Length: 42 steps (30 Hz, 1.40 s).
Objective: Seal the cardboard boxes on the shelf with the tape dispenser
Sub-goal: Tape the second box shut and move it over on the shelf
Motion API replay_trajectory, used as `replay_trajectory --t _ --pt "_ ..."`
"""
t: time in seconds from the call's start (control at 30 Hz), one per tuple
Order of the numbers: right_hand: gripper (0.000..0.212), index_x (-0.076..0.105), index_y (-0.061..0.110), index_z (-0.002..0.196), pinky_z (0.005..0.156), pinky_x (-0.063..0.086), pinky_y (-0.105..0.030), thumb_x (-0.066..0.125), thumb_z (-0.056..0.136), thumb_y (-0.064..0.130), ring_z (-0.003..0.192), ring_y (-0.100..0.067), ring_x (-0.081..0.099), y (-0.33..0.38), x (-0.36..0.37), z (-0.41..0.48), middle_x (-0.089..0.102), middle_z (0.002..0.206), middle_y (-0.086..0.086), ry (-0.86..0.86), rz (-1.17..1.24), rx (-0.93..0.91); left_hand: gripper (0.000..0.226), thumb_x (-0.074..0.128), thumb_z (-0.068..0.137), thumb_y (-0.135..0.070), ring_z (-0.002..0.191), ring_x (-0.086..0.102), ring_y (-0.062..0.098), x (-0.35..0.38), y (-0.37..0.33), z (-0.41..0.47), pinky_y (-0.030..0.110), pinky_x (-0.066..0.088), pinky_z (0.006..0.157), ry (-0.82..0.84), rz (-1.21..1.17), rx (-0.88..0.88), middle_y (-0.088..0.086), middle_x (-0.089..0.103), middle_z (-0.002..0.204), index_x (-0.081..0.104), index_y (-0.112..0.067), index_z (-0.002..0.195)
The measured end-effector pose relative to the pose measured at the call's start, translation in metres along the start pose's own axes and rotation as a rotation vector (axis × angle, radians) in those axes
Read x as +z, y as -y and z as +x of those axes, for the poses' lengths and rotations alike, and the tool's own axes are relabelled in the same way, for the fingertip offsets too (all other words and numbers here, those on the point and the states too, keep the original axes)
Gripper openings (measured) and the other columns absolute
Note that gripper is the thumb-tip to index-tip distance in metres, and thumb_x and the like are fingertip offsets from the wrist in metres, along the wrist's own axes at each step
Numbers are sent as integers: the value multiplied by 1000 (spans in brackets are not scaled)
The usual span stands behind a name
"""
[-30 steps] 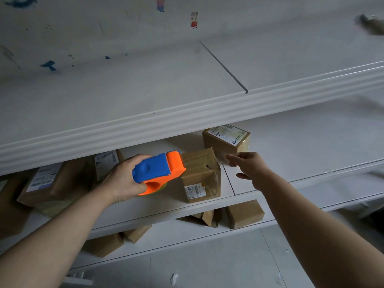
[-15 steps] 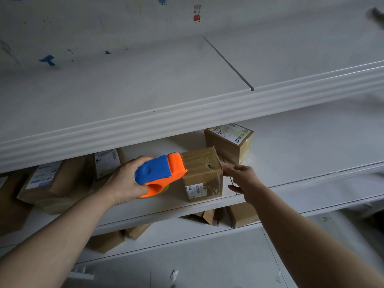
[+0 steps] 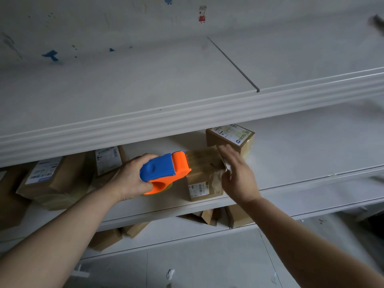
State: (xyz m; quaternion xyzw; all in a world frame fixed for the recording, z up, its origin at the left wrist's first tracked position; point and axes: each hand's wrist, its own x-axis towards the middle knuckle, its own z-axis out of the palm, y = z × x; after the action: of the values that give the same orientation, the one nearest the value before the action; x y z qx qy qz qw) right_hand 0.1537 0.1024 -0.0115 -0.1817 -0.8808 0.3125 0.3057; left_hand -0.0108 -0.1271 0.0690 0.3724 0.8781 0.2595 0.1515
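My left hand [image 3: 129, 179] grips a blue and orange tape dispenser [image 3: 166, 172], whose orange head touches the left top edge of a small cardboard box [image 3: 204, 175] on the middle shelf [image 3: 291, 163]. My right hand [image 3: 236, 177] lies against the right side of that box with its fingers straight. Behind it stands a second cardboard box [image 3: 230, 138] with a white label on top.
More labelled boxes [image 3: 54, 179] crowd the shelf's left part, and several boxes [image 3: 236, 217] sit on the lower shelf. The upper shelf's thick front edge [image 3: 187, 119] overhangs the work area. To the right the middle shelf is bare.
My right hand moved left from the rear box to the right side of the near box. The dispenser stayed against the box's left edge.
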Motion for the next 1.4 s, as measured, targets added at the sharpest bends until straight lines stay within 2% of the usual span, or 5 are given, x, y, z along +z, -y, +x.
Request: replay_trajectory --t 0.2,0.4,0.67,1.17,1.4 --pt "65 58 11 131 112 36 -45 33 71 15 140 -18 34 12 -1 9 50 142 -6 143 -108 -168 64 67 65 3 82 57 4 4 3 0 19 41 67 13 -40 1 -14 60 92 53 -36 113" --pt "127 -15 20 151 118 -10 -52 75 68 52 143 -20 -26 42 2 63 -21 158 2 719 -692 -257 66 62 55 -16 93 60 4 8 10 -2 24 49 77 29 -79 -10 -17 62 98 51 -42 113" --pt "115 14 27 152 117 0 -53 81 60 45 142 -20 24 41 27 73 27 153 2 759 -579 -198 68 65 55 -17 96 60 3 12 23 -1 18 47 77 66 -150 -12 -17 61 102 52 -37 119" --pt "115 15 30 150 119 4 -50 82 58 44 138 -19 28 38 27 73 31 149 5 749 -565 -180 74 65 53 -18 111 54 8 -17 63 -23 31 46 94 103 -54 -110 -13 56 118 43 -56 113" --pt "115 14 26 151 118 8 -52 82 59 44 138 -22 28 44 28 74 32 147 1 765 -636 -178 72 71 69 1 102 58 10 9 44 -18 23 48 83 103 -76 -99 -10 60 110 50 -34 128"
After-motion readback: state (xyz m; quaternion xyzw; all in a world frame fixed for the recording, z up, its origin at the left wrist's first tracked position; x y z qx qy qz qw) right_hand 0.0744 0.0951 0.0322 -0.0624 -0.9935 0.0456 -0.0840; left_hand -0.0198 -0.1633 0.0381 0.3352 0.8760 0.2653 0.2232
